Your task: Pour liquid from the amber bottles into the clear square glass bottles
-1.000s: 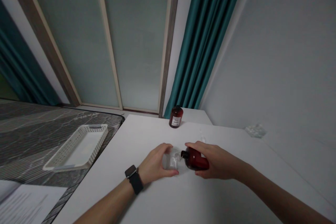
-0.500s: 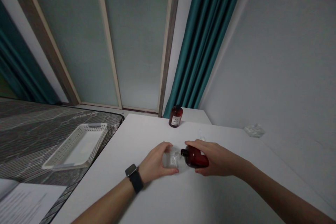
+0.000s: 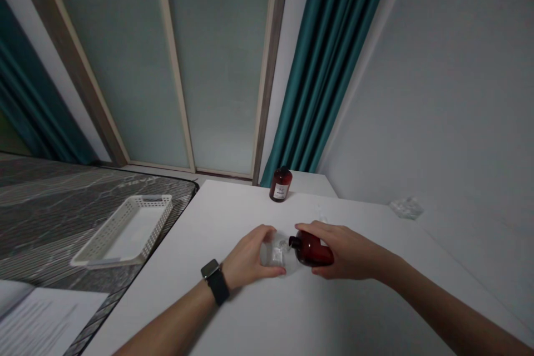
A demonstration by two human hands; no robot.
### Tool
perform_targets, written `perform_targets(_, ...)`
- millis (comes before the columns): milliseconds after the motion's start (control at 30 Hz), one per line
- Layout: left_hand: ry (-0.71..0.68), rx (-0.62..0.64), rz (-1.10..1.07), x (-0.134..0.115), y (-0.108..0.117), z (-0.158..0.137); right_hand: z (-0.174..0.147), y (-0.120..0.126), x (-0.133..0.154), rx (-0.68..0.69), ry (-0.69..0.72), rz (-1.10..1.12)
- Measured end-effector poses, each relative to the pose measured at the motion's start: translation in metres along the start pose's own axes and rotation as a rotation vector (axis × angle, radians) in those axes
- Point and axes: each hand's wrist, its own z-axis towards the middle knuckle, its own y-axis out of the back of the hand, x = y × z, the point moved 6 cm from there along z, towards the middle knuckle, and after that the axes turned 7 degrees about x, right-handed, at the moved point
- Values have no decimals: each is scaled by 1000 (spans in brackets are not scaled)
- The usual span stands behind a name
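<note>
Left hand [image 3: 246,258] clasps clear container [image 3: 276,255], right hand [image 3: 354,250] grips tipped red-brown bottle [image 3: 309,249]; overtilting could spill contents past the rim.

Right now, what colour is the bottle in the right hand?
The bottle is dark reddish-brown; the head view shows it best.

Lower centre of frame: left hand [image 3: 252,258] grips a clear container [image 3: 277,255]; right hand [image 3: 344,250] holds an amber bottle [image 3: 314,250] tilted, neck at the container; contact indiscernible. Above, a second amber bottle [image 3: 281,184], labelled, stands upright on a white table [image 3: 267,317]. Left: perforated white basket [image 3: 134,232]. Lower left corner: printed pages [image 3: 54,317]. Upper centre-right: teal curtain [image 3: 329,67].
</note>
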Motion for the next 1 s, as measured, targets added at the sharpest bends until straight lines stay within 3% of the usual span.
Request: perform_targets(1000,-14,-56,-35,-4,1,-3,0,16,13,40,-13,-56)
